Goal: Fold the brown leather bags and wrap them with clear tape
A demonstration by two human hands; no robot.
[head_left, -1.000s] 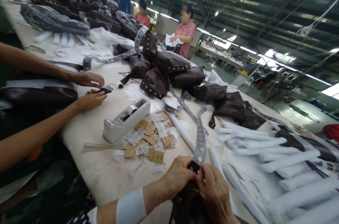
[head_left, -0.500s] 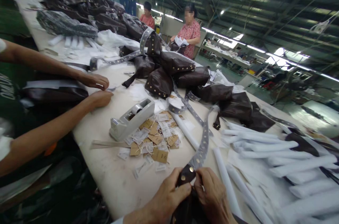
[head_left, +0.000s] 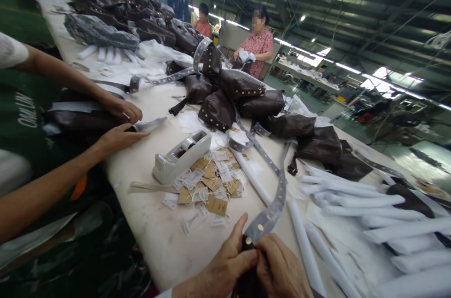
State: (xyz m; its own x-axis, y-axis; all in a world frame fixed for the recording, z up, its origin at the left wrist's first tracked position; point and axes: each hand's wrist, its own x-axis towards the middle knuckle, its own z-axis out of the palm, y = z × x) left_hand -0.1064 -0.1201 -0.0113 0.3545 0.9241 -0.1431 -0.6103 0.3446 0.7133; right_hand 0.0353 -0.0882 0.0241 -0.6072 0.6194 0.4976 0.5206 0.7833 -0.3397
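Observation:
At the bottom centre, my left hand [head_left: 229, 260] pinches a dark brown studded strap [head_left: 248, 242], thumb across it and index finger raised. My right hand [head_left: 282, 265] is closed on the same strap from the right, its fingers curled against it. A grey translucent sleeve [head_left: 269, 213] with studs showing through covers the strap beyond my hands and runs away over the table. Below my hands the dark part is mostly hidden. Brown tags [head_left: 216, 205] with white strings lie in a heap left of the sleeve, beside a grey tape dispenser [head_left: 181, 156].
White paper rolls [head_left: 373, 211] cover the right side of the table [head_left: 141, 218]. Dark bags [head_left: 243, 84] are piled in the middle and far left. At the left, a co-worker's hands [head_left: 125, 110] handle a dark bag; two people stand further back.
My hands have shifted slightly down along the strap, and more of it is under the grey sleeve. My left index finger has lifted. The co-worker's hands have moved apart. The view has shifted slightly.

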